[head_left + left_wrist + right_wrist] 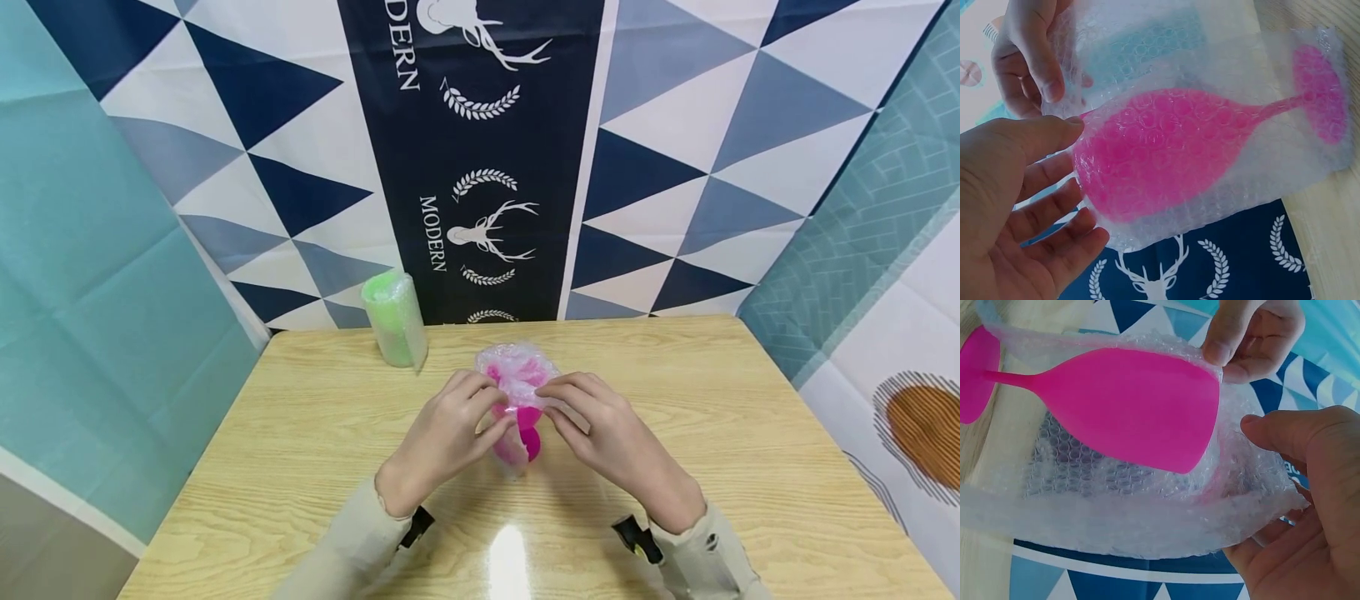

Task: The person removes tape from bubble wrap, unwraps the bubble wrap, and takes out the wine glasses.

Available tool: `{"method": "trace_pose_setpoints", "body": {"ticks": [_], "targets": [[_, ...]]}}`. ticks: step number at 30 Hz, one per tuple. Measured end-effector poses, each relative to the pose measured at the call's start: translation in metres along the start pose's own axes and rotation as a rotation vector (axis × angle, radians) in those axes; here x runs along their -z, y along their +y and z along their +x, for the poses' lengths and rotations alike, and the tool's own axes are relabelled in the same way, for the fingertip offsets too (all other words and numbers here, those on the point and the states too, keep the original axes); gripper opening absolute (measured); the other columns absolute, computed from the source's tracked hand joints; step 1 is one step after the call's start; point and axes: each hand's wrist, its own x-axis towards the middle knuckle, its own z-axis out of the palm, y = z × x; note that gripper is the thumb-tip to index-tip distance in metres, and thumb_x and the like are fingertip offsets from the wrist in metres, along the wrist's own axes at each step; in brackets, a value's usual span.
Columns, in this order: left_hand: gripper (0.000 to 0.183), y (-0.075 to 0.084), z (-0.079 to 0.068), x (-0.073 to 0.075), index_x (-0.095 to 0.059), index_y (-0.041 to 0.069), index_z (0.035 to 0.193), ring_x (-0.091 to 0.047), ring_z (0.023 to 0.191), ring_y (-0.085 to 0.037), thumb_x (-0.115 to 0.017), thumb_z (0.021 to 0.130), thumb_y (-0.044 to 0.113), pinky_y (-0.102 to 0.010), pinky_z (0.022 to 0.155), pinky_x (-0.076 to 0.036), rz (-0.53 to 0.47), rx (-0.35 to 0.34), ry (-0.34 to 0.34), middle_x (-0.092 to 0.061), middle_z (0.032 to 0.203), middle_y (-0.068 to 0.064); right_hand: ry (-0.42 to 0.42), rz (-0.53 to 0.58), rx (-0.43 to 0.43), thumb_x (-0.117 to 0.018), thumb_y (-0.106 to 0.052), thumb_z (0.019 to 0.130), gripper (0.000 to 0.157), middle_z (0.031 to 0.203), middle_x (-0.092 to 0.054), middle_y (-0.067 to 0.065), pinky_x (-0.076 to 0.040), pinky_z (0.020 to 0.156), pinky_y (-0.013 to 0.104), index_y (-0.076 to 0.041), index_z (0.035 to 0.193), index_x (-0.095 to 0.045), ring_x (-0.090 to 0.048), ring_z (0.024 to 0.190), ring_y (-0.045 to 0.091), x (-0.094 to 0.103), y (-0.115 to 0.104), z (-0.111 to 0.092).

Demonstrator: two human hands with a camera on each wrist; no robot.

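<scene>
A bright pink goblet (1135, 406) lies partly wrapped in clear bubble wrap (1210, 56), its stem and foot toward the person. From the left wrist side the wrap covers the whole goblet; in the right wrist view the bowl shows bare, with loose wrap (1116, 525) spread beside it. My left hand (450, 429) pinches the goblet at its rim together with the wrap, thumb on one face and fingers behind. Opposite it, my right hand (611, 429) grips the wrap's edge near the rim between thumb and fingers.
A bubble-wrapped item with bright green inside (396, 321) stands upright at the back left of the wooden table (300, 467). Patterned cloth (495, 167) hangs behind the table's far edge. More cloth (97, 250) hangs at the sides.
</scene>
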Motion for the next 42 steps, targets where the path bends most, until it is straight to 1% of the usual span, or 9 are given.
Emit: {"method": "trace_pose_setpoints", "body": {"ticks": [5, 9, 16, 21, 26, 29, 35, 39, 42], "targets": [[0.017, 0.0, 0.0, 0.001, -0.074, 0.011, 0.099, -0.063, 0.102, -0.017, -0.083, 0.089, 0.022, -0.023, 0.092, -0.058, 0.003, 0.007, -0.008, -0.07, 0.104, -0.001, 0.029, 0.032, -0.012, -0.082, 0.004, 0.081, 0.029, 0.101, -0.073, 0.003, -0.058, 0.085, 0.016, -0.006, 0.107, -0.075, -0.07, 0.091, 0.015, 0.003, 0.003, 0.0], [0.017, -0.001, 0.001, 0.001, -0.074, 0.011, 0.099, -0.063, 0.103, -0.017, -0.083, 0.088, 0.022, -0.024, 0.094, -0.057, 0.001, 0.007, -0.013, -0.07, 0.104, -0.001, 0.039, 0.039, -0.023, -0.081, 0.005, 0.082, 0.029, 0.101, -0.073, 0.002, -0.058, 0.083, 0.015, -0.006, 0.107, -0.074, -0.071, 0.088, 0.013, 0.007, 0.006, -0.001], [0.016, -0.002, 0.002, 0.0, -0.074, 0.012, 0.099, -0.063, 0.102, -0.017, -0.083, 0.089, 0.021, -0.024, 0.093, -0.058, -0.004, 0.003, -0.014, -0.069, 0.102, 0.0, 0.058, 0.013, -0.021, -0.082, 0.007, 0.078, 0.032, 0.099, -0.073, 0.003, -0.058, 0.078, 0.016, -0.005, 0.107, -0.074, -0.071, 0.085, 0.013, 0.011, 0.011, -0.003], [0.016, -0.002, 0.0, 0.0, -0.074, 0.012, 0.099, -0.062, 0.102, -0.016, -0.082, 0.089, 0.022, -0.024, 0.093, -0.057, -0.008, 0.013, -0.017, -0.069, 0.102, 0.001, 0.059, 0.0, -0.039, -0.082, 0.006, 0.08, 0.03, 0.098, -0.073, 0.003, -0.058, 0.075, 0.014, -0.004, 0.107, -0.073, -0.069, 0.082, 0.011, 0.013, 0.013, -0.006], [0.016, -0.002, 0.0, -0.001, -0.074, 0.012, 0.099, -0.062, 0.101, -0.016, -0.082, 0.09, 0.023, -0.023, 0.093, -0.057, -0.013, 0.015, -0.016, -0.069, 0.101, 0.001, 0.079, -0.01, -0.055, -0.082, 0.006, 0.079, 0.03, 0.097, -0.073, 0.004, -0.058, 0.074, 0.014, -0.003, 0.107, -0.073, -0.069, 0.08, 0.012, 0.015, 0.015, -0.008], [0.016, -0.002, 0.0, -0.001, -0.074, 0.012, 0.099, -0.062, 0.101, -0.017, -0.082, 0.089, 0.022, -0.023, 0.092, -0.057, -0.014, 0.012, -0.01, -0.069, 0.101, 0.001, 0.081, -0.021, -0.07, -0.083, 0.007, 0.078, 0.033, 0.097, -0.073, 0.004, -0.059, 0.075, 0.016, -0.003, 0.107, -0.072, -0.07, 0.08, 0.012, 0.017, 0.016, -0.01], [0.016, -0.002, 0.001, 0.0, -0.074, 0.012, 0.099, -0.062, 0.101, -0.017, -0.082, 0.089, 0.021, -0.023, 0.092, -0.057, -0.017, 0.015, -0.005, -0.069, 0.101, 0.001, 0.081, -0.064, -0.104, -0.084, 0.008, 0.076, 0.036, 0.097, -0.073, 0.005, -0.061, 0.07, 0.021, -0.002, 0.108, -0.07, -0.068, 0.078, 0.011, 0.021, 0.016, -0.011], [0.017, -0.002, 0.001, 0.0, -0.075, 0.011, 0.1, -0.062, 0.101, -0.017, -0.082, 0.089, 0.021, -0.023, 0.092, -0.057, -0.017, 0.016, -0.013, -0.069, 0.1, 0.0, 0.077, -0.087, -0.124, -0.084, 0.008, 0.077, 0.036, 0.097, -0.072, 0.004, -0.061, 0.068, 0.021, -0.003, 0.108, -0.069, -0.067, 0.077, 0.009, 0.022, 0.016, -0.012], [0.017, -0.001, 0.001, 0.001, -0.074, 0.011, 0.101, -0.062, 0.102, -0.017, -0.081, 0.09, 0.022, -0.024, 0.093, -0.057, -0.007, 0.013, -0.024, -0.069, 0.102, 0.0, 0.075, -0.071, -0.118, -0.082, 0.006, 0.079, 0.034, 0.096, -0.072, 0.003, -0.061, 0.069, 0.024, -0.002, 0.109, -0.069, -0.067, 0.08, 0.01, 0.021, 0.017, -0.013]]}}
